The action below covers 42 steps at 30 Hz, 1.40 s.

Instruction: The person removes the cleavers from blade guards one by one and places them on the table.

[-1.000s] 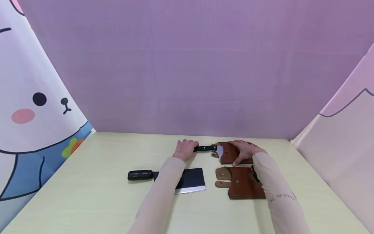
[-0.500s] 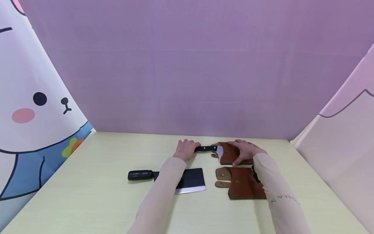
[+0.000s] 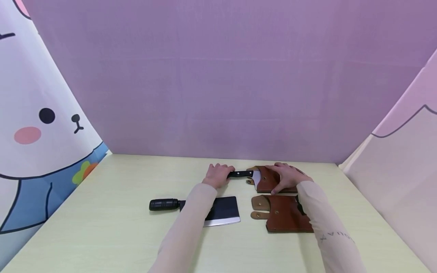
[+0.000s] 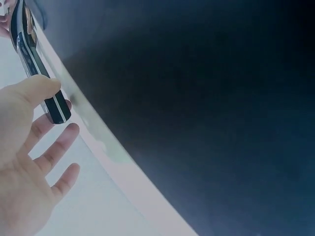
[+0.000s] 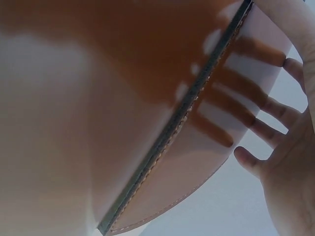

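Observation:
Near the back of the table, my left hand [image 3: 216,175] pinches the end of a black knife handle [image 3: 241,173] between thumb and fingers. In the left wrist view, the thumb lies on the handle [image 4: 59,109] and the lower fingers are spread off it. The knife's blade is mostly hidden inside a brown leather sheath [image 3: 265,183], with only a silver part [image 3: 257,179] showing at the mouth. My right hand [image 3: 288,175] spans that sheath, thumb at the near edge and fingers at the far edge. Its fingertips meet the leather [image 5: 209,142] in the right wrist view.
A cleaver [image 3: 223,209] with a black handle lies under my left forearm, which covers part of its blade. A second brown sheath [image 3: 286,223], strap flaps to the left, lies beneath my right forearm. A purple backdrop [image 3: 218,94] rises behind the pale table [image 3: 119,235].
Both hands keep their holds. The sheath under my right hand has shifted very slightly left and toward me, and the right forearm has moved slightly to the right.

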### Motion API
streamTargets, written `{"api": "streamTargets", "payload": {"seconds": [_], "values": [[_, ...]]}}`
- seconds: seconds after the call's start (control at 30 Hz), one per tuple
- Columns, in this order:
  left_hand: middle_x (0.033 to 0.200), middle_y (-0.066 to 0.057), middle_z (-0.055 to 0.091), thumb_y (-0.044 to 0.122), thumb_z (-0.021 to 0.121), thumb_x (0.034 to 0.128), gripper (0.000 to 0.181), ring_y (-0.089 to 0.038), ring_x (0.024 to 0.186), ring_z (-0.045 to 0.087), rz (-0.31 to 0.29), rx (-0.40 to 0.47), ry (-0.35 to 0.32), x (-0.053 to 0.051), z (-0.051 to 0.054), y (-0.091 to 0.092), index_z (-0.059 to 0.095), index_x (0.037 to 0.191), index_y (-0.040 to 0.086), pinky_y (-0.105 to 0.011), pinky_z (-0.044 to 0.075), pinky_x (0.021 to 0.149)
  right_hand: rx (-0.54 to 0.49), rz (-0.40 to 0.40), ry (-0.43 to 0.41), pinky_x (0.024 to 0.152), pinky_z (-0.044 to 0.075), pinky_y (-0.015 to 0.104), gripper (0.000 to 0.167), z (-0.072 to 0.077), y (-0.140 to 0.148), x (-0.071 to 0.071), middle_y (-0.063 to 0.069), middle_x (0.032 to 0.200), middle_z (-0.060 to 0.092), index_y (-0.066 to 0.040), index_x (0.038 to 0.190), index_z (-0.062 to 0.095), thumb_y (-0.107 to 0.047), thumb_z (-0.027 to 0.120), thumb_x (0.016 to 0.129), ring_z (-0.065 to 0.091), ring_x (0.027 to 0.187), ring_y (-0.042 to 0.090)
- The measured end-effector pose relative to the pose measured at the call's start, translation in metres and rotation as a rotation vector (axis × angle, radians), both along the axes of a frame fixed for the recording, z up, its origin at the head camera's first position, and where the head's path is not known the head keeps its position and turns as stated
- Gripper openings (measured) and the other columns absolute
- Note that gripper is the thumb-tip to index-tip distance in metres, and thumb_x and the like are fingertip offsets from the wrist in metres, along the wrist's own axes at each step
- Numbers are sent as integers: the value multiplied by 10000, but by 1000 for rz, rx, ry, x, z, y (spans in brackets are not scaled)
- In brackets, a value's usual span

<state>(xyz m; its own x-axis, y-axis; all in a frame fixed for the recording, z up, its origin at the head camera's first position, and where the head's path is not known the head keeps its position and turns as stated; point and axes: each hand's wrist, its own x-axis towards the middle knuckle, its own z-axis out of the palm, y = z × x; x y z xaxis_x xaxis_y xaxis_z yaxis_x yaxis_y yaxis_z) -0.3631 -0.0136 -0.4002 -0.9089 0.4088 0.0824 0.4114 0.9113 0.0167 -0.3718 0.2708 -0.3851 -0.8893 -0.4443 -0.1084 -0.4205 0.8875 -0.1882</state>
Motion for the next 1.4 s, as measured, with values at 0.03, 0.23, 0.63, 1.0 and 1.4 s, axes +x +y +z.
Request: {"api": "streamTargets", "payload": {"seconds": [0.03,0.23,0.63,1.0,1.4], "values": [[1212,11,596,272,595,881,420,-254,1074,553,0,-2,0,0,0,0,493,1288,296,-475,374,934,-1,7,8,928,307,657,995,0,0,0,243,1389,340,-162,1405,350,-481,811,582,313,1252,463],[1193,10,596,267,618,862,429,-252,1052,554,-6,-4,9,1,4,-1,505,1274,295,-470,379,911,0,9,41,933,317,641,1001,1,1,0,213,1365,368,-180,1404,356,-484,818,569,343,1228,429],[1094,-6,620,377,573,880,364,-229,968,582,-20,-5,75,-1,4,-4,538,1233,292,-427,404,854,-2,58,87,962,256,655,1034,9,-2,3,203,1368,370,-172,1408,345,-516,815,554,323,1237,417],[1034,13,636,362,567,888,317,-202,913,589,-65,-11,129,-2,5,-9,563,1198,296,-407,433,827,3,42,85,953,273,656,1032,13,-4,4,225,1393,343,-169,1409,349,-528,807,556,307,1258,447],[1062,16,624,352,582,881,306,-190,939,591,-105,-46,151,-3,4,-9,594,1167,241,-377,443,819,0,49,101,966,268,644,999,17,-7,10,215,1373,367,-174,1401,369,-489,816,565,328,1240,438]]}}
